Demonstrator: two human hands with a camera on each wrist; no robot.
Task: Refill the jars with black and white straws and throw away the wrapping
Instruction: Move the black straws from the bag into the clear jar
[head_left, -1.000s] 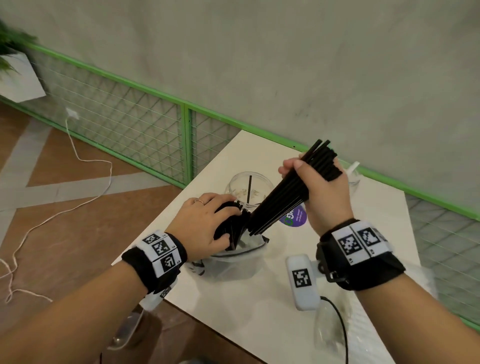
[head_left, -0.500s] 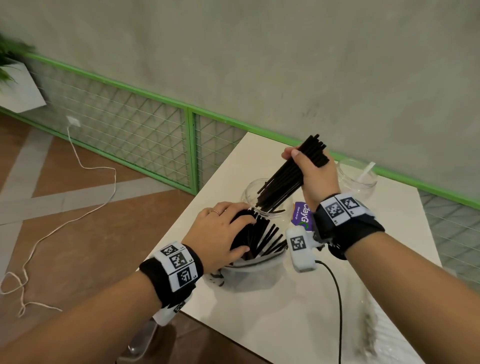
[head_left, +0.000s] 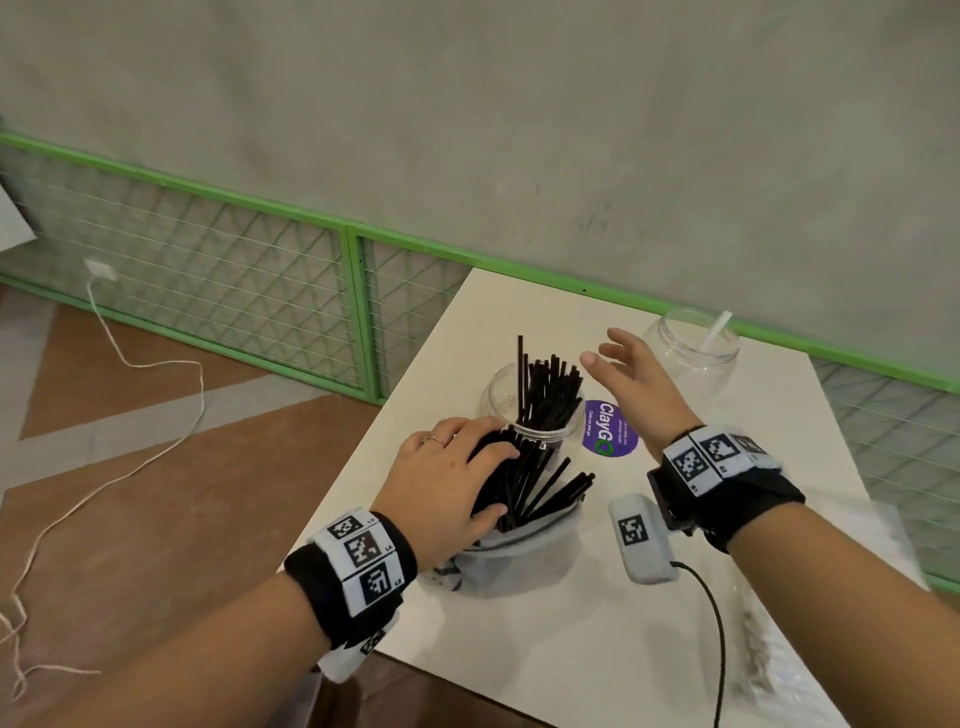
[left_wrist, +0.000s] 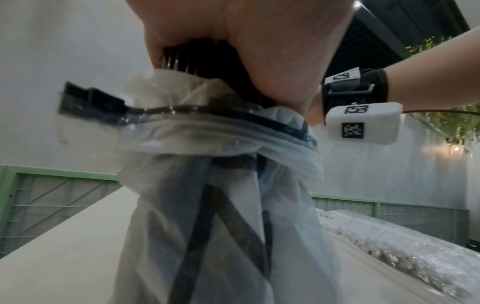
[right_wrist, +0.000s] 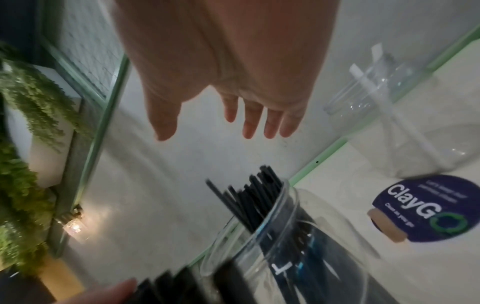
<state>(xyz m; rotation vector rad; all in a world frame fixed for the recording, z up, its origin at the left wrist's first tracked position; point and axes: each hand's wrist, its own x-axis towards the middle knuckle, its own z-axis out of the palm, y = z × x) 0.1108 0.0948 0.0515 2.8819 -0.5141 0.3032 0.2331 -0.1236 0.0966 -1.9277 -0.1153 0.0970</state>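
Black straws clutched in left hand, bundle base inside clear plastic wrapping on white surface. Right hand spread, empty, above near glass jar holding black straws. Far jar with one white straw. Purple sticker between jars. Packed white straws at right.

Our left hand reaches forward with fingers and thumb curled round a bundle, palm down; our right hand hangs in the air, fingers straight and spread, holding nothing; both forearms extend forward.
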